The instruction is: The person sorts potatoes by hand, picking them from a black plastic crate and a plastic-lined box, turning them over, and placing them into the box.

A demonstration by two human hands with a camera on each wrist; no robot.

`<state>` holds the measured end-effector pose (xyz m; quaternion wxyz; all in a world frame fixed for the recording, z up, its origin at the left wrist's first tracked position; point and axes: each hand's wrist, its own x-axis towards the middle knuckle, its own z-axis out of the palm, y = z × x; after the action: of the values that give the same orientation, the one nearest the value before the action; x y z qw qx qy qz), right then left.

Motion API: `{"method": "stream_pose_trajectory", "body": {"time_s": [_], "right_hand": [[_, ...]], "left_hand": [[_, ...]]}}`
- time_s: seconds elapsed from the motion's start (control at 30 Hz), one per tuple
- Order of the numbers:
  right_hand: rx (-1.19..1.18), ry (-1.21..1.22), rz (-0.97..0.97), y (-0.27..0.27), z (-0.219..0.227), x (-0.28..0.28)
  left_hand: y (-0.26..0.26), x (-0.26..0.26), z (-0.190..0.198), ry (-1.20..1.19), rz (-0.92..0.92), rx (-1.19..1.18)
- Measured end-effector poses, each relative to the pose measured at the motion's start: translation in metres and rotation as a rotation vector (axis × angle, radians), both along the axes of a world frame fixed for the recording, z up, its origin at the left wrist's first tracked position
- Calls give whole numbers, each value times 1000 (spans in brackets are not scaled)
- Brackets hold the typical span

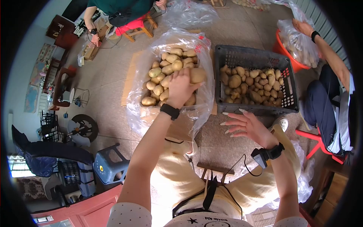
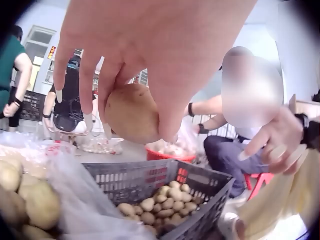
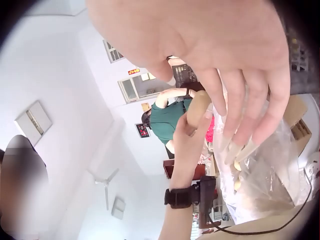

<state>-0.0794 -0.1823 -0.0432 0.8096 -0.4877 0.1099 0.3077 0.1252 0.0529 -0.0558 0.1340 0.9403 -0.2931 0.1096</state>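
Note:
My left hand [image 1: 179,87] grips a large potato [image 1: 197,75] above the right side of a plastic-lined cardboard box of potatoes [image 1: 172,58]. Thumb and fingers pinch that potato from both sides in the left wrist view, where its tan skin shows a few dark spots. Clear plastic lining [image 1: 138,102] spills over the box's edges. My right hand [image 1: 251,128] hovers with fingers spread and nothing in it, near the front edge of a black plastic crate [image 1: 257,110]. Inside the crate lie many smaller potatoes [image 1: 261,81].
At the right, a seated person's hand [image 1: 304,28] touches a clear bag in an orange tub [image 1: 279,41]. Another person in green [image 1: 124,13] sits at the back left. A blue stool [image 1: 107,164] stands at the left, and a red stool [image 1: 317,145] at the right.

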Motion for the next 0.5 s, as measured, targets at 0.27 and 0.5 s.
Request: {"method": "stream_pose_trajectory", "body": {"time_s": [0.27,0.5], "right_hand": [[-115,44,13,4,1,2],[-132,78,6,3,-6,4]], "left_hand": [[45,41,-23,80,266,-58],[61,75,-27,482,509,-88]]}}
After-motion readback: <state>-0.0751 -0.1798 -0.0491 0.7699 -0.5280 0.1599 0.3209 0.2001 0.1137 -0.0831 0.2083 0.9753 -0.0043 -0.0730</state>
